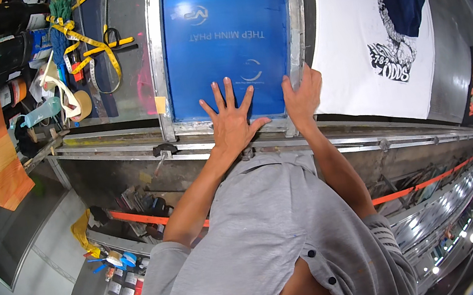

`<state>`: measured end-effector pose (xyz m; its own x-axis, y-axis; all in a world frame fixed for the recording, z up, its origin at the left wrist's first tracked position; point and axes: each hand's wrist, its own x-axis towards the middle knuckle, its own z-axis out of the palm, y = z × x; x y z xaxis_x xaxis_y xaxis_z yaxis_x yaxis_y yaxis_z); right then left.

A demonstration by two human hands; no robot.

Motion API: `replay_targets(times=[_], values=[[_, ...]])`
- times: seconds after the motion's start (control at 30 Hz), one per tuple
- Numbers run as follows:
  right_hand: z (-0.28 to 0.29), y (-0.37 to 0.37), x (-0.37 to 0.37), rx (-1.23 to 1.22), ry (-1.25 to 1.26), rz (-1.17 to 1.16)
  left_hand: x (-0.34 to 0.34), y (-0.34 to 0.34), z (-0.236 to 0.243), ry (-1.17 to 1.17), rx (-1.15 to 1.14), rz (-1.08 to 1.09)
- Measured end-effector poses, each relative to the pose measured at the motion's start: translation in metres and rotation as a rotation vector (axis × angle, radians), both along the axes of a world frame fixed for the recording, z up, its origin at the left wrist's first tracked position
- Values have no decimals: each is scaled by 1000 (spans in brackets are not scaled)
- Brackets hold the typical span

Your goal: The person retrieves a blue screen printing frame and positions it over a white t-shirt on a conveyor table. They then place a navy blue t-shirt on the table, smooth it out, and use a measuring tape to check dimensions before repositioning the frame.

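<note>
A screen printing frame (158, 56) with metal rails and a blue mesh (224, 56) lies flat on the bench before me. Pale lettering and small logos show through the mesh. My left hand (232, 121) rests on the near part of the blue mesh, its fingers spread and the thumb pointing right. At the near right corner, my right hand (305, 94) is closed over the frame's side rail, thumb toward the mesh and fingers bent over the outer side. The undersides of both hands are hidden.
Right of the frame lies a white printed cloth (346, 25) with a dark blue folded cloth (404, 3) on it. At left are a yellow measuring tape (111, 59), a tape roll (83, 105) and several dark containers (9, 52). A metal rail (123, 149) runs along the bench's near edge.
</note>
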<state>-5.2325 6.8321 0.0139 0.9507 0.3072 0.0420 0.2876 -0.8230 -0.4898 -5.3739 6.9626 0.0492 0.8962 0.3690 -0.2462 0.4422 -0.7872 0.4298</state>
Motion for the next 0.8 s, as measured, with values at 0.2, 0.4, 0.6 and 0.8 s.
replay_targets(times=[0.2,0.4,0.6,0.8], values=[[1,0,1,1,-16,20,-3,-1,-6,16,13,-19],[-2,0,1,-22,-38,43,0,0,-1,3,22,-24],[-2,-3,-1,2,20,29,-1,-2,-4,42,3,-22],[-2,-2,3,74,2,55,3,0,-4,77,-18,-9]])
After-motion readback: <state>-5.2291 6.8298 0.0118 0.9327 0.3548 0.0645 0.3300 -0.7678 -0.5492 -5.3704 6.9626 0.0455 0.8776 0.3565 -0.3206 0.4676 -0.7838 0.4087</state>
